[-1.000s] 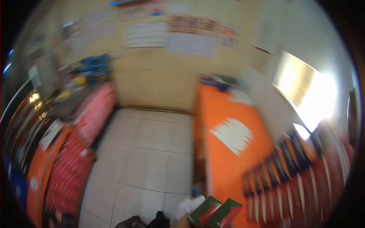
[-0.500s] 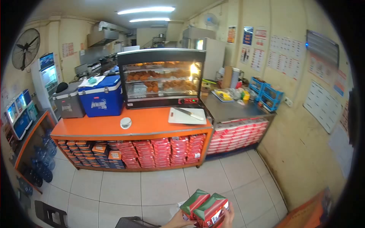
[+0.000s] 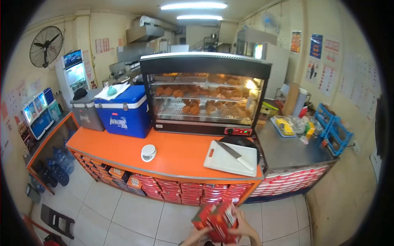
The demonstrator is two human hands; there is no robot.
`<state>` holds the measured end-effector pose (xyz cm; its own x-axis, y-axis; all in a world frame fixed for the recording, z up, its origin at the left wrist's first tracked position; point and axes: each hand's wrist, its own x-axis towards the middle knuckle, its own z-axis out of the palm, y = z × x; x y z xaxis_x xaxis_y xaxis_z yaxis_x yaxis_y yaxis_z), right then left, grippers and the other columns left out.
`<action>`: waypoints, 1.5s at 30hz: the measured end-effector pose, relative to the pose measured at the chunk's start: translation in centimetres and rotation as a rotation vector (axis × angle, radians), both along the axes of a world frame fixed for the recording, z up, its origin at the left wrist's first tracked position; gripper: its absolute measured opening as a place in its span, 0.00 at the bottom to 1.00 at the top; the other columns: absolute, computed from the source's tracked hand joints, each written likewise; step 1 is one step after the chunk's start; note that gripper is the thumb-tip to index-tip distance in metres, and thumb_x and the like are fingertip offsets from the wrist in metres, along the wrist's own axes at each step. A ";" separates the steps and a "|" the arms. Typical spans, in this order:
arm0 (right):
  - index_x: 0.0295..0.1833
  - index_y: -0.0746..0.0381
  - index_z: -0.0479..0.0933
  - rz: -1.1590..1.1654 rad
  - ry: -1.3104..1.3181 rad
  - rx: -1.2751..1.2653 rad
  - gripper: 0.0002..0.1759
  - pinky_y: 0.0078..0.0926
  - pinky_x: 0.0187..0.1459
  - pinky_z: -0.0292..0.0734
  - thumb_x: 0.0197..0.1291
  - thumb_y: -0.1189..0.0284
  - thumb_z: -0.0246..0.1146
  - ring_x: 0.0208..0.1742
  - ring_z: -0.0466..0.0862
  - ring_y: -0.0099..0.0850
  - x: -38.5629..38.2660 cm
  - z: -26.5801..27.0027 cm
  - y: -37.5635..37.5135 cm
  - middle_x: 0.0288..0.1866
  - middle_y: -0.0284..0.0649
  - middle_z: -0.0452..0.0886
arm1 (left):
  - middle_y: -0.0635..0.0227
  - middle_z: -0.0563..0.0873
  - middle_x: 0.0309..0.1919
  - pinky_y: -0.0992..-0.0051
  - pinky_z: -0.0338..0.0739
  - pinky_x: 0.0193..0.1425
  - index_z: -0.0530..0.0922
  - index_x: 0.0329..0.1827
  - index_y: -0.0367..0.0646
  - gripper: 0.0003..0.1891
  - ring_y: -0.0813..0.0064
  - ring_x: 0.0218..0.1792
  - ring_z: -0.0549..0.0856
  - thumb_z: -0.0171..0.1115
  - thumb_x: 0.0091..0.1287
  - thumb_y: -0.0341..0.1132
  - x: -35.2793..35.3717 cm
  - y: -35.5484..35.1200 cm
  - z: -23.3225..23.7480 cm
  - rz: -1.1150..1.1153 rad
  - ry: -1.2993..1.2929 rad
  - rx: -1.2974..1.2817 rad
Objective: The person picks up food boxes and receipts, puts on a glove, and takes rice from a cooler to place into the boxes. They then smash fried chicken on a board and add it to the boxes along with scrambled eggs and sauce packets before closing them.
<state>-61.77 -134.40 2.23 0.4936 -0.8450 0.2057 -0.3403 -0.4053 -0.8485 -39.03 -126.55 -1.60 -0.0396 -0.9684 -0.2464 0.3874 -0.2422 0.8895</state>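
Two red cartons [image 3: 223,219] are held side by side at the bottom of the view, in front of the orange counter. My left hand [image 3: 198,235] grips the left carton from below and the side. The fingers of my right hand [image 3: 245,228] wrap the right side of the pair. Motion smears the cartons' print, so what they contain cannot be read. Beyond them, on the counter, a knife [image 3: 234,155] lies across a white cutting board [image 3: 217,162]. A small white kitchen scale [image 3: 148,152] stands to the left.
The orange counter [image 3: 180,153] carries a glass food warmer [image 3: 205,98] with fried food, and a blue cooler [image 3: 125,117]. Stacked red boxes [image 3: 191,192] fill its shelf. To the right stands a steel table [image 3: 287,149] with blue racks [image 3: 334,131]. A dark chair [image 3: 55,221] is at lower left.
The counter appears closer and larger. Both hands still hold the cartons, which have tilted so that more red sides show and the green tops no longer do.
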 end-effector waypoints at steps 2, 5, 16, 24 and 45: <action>0.69 0.54 0.64 0.021 0.128 -0.012 0.53 0.49 0.65 0.60 0.33 0.54 0.76 0.67 0.64 0.50 4.7 3.1 -7.4 0.68 0.53 0.60 | 0.69 0.77 0.57 0.63 0.69 0.64 0.68 0.63 0.44 0.29 0.72 0.59 0.75 0.68 0.58 0.32 3.3 -5.8 -1.3 0.202 0.235 0.096; 0.70 0.51 0.64 0.040 0.218 -0.200 0.53 0.48 0.66 0.59 0.33 0.52 0.76 0.67 0.64 0.49 13.2 8.8 -16.2 0.67 0.51 0.61 | 0.68 0.79 0.55 0.63 0.68 0.64 0.69 0.62 0.44 0.26 0.70 0.58 0.76 0.66 0.61 0.37 8.1 -14.3 2.3 0.394 0.229 -0.019; 0.68 0.42 0.65 -0.135 0.660 -0.103 0.51 0.56 0.61 0.58 0.31 0.49 0.75 0.65 0.62 0.55 33.7 -0.2 -35.4 0.67 0.49 0.59 | 0.61 0.82 0.47 0.69 0.76 0.50 0.70 0.58 0.33 0.27 0.70 0.46 0.82 0.66 0.63 0.41 24.7 -28.8 0.1 0.593 -0.247 0.213; 0.71 0.67 0.56 0.098 -0.873 0.976 0.38 0.36 0.62 0.71 0.60 0.59 0.57 0.64 0.73 0.37 30.7 7.8 -38.6 0.64 0.48 0.69 | 0.53 0.76 0.56 0.62 0.71 0.61 0.64 0.65 0.36 0.39 0.57 0.56 0.77 0.55 0.61 0.59 33.1 -37.8 6.8 0.261 0.147 0.058; 0.71 0.38 0.61 0.124 0.908 -0.152 0.53 0.70 0.59 0.53 0.34 0.48 0.73 0.65 0.61 0.57 34.1 -6.9 -38.8 0.67 0.54 0.59 | 0.50 0.77 0.53 0.60 0.72 0.57 0.68 0.62 0.33 0.27 0.54 0.53 0.78 0.64 0.63 0.38 40.5 -37.9 3.5 0.347 -1.060 0.213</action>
